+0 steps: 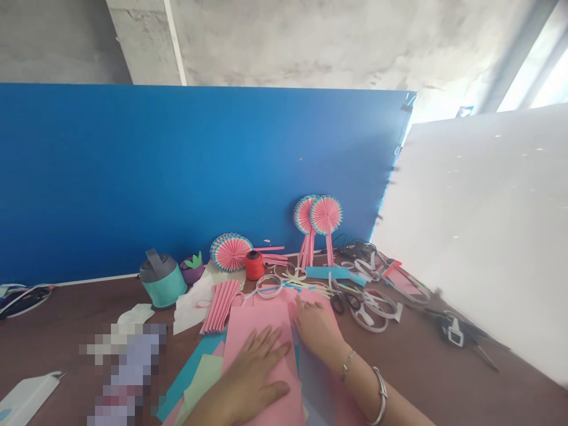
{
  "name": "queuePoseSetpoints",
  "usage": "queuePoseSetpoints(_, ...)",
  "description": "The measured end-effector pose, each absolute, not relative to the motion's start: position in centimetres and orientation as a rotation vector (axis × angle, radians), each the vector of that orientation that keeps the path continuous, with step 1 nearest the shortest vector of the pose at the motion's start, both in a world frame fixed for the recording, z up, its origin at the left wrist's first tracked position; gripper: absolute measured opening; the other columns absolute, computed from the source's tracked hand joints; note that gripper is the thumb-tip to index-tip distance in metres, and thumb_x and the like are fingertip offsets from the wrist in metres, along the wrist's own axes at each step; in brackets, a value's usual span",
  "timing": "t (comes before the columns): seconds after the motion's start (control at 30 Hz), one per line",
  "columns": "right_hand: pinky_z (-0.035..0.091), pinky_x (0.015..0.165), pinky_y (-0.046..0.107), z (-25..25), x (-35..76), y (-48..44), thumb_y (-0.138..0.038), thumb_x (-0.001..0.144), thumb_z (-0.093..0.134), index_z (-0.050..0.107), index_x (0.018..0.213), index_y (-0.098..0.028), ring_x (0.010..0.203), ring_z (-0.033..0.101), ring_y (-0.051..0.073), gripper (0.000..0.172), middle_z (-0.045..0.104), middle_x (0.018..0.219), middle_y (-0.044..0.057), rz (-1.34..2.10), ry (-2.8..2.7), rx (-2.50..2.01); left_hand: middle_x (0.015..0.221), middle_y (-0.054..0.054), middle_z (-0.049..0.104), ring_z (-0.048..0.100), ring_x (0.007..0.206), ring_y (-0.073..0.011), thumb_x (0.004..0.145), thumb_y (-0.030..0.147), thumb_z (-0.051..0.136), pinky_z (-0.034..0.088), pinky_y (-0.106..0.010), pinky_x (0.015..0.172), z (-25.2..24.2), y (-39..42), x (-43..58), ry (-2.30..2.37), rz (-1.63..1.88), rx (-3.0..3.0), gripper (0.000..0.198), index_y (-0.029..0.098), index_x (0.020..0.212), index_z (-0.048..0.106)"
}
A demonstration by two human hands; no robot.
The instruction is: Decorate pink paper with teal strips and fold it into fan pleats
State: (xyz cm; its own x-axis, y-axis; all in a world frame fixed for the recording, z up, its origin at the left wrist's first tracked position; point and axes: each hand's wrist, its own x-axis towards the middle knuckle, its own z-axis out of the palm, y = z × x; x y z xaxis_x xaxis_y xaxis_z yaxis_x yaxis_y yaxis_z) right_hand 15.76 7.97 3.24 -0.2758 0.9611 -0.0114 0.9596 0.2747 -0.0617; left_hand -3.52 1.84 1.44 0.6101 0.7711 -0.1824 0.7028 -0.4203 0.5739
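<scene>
My left hand (255,376) lies flat on a pink sheet of paper (257,316), with its fingers spread. To its right, my right hand (317,328) rests on more pink paper near the far end of the sheet. Its fingers are extended and it holds nothing that I can see. Under the pink sheet, blue paper (189,373) and pale green paper (205,378) stick out on the left. An accordion-folded pink paper (220,306) sits left of the sheet. Black-handled scissors (338,304) lie just beyond my right hand.
Round pleated paper fans (327,214) stand against the blue panel (177,160); another fan (233,253) is beside a red thread spool (254,266). Tape rings and paper strips clutter the right. A teal-and-grey container (164,284) and a purple pot (191,273) stand left.
</scene>
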Motion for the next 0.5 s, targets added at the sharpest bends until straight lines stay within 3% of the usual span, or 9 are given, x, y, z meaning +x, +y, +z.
queuePoseSetpoints(0.1,0.038,0.068,0.029,3.9,15.8,8.0,-0.012,0.085,0.040,0.064,0.104,-0.013,0.079,0.065,0.023,0.031,0.071,0.083,0.014,0.128,-2.418,-1.859,0.156,0.001,0.004,-0.001,0.143,-0.0274,0.087,0.049,0.048,0.000,-0.054,0.114,1.1,1.9,-3.5,1.158,0.122,2.230,0.065,0.036,0.145,0.021)
queuePoseSetpoints(0.2,0.036,0.067,0.027,4.1,17.0,8.6,-0.018,0.089,0.035,0.066,0.084,-0.019,0.079,0.064,0.021,0.032,0.071,0.082,0.009,0.055,-2.194,-1.777,0.156,0.001,0.002,-0.002,0.143,-0.0268,0.087,0.044,0.049,0.000,-0.054,0.114,1.1,2.1,-3.5,1.183,0.096,2.239,0.066,0.036,0.145,0.019)
queuePoseSetpoints(0.33,0.035,0.069,0.027,4.3,19.6,9.7,-0.021,0.090,0.032,0.064,0.092,-0.019,0.077,0.060,0.020,0.032,0.068,0.084,0.007,-0.049,-1.849,-1.653,0.156,0.002,0.004,-0.001,0.143,-0.0255,0.089,0.043,0.045,0.000,-0.052,0.115,1.5,2.3,-3.6,1.235,0.118,2.222,0.063,0.035,0.145,0.020)
queuePoseSetpoints(0.5,0.038,0.067,0.028,4.3,22.4,11.2,-0.039,0.091,0.035,0.055,0.095,-0.017,0.074,0.053,0.018,0.030,0.060,0.084,0.006,-0.026,-1.234,-1.433,0.156,0.002,0.007,0.000,0.143,-0.0259,0.088,0.043,0.047,0.000,-0.052,0.115,1.6,2.5,-3.7,1.241,0.175,2.202,0.061,0.035,0.144,0.024)
